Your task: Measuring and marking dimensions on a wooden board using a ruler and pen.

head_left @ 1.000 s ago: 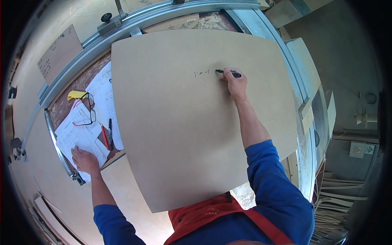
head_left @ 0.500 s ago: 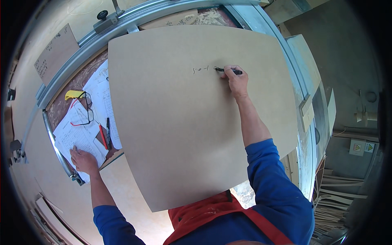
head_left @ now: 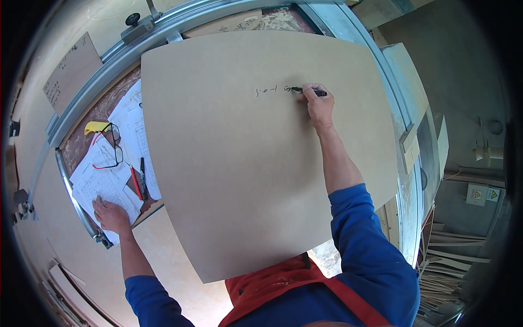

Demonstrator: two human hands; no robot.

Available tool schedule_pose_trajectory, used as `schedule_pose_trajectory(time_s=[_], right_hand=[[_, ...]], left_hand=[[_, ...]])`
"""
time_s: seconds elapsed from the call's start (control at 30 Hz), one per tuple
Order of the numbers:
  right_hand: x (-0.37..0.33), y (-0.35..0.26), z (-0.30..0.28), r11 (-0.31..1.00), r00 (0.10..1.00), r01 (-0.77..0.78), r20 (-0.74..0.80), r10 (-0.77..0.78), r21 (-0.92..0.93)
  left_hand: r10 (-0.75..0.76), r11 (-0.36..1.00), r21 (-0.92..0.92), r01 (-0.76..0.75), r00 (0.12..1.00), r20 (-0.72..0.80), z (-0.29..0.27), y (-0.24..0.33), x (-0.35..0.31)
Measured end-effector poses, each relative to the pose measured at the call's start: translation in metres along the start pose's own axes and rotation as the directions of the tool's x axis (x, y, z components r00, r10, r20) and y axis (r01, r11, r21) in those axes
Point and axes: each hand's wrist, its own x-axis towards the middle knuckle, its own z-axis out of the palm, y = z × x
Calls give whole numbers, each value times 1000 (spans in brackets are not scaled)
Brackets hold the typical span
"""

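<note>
A large tan board (head_left: 245,191) lies in front of me, its near edge by my red apron. My right hand (head_left: 319,106) pinches a black marker (head_left: 321,93), its tip touching the upper part of the board beside a short row of handwritten black marks (head_left: 271,91). Off the board's left side, my left hand (head_left: 113,217) rests on loose written sheets of paper (head_left: 98,180), fingers stretched out and holding nothing. Glasses (head_left: 118,155) with dark and red frame parts lie on those sheets. Close by are a red pencil-like stick (head_left: 135,183) and another black marker (head_left: 143,173).
A metal rail (head_left: 117,60) with a black-knobbed clamp (head_left: 133,20) runs along the far left. Another metal rail (head_left: 400,114) borders the board's right side. A yellow object (head_left: 96,127) lies by the papers. Thin wood strips (head_left: 449,267) are piled at lower right.
My right hand and the marker have shifted slightly right and up, and the row of marks has grown at its right end. My left hand stays on the papers.
</note>
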Motion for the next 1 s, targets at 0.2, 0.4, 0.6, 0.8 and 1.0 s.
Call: schedule_pose_trajectory(time_s=[0.2, 0.4, 0.6, 0.8, 1.0], right_hand=[[13, 2, -6, 1000, 999, 18, -45, -18, 14], [10, 8, -13, 998, 998, 49, 42, -47, -40], [16, 6, -13, 997, 997, 73, -14, -73, -8], [17, 2, -18, 999, 999, 27, 26, -26, -45], [14, 7, -14, 998, 998, 66, -4, -66, 11]], left_hand=[[5, 1000, -14, -5, 1000, -5, -3, 7, -1], [8, 1000, -14, -8, 1000, -5, -3, 3, 0], [7, 1000, 6, -7, 1000, -9, 5, -2, 2], [-42, 999, -15, 43, 997, 72, 2, 1, 3], [7, 1000, 30, -7, 1000, 10, 5, 1, 1]])
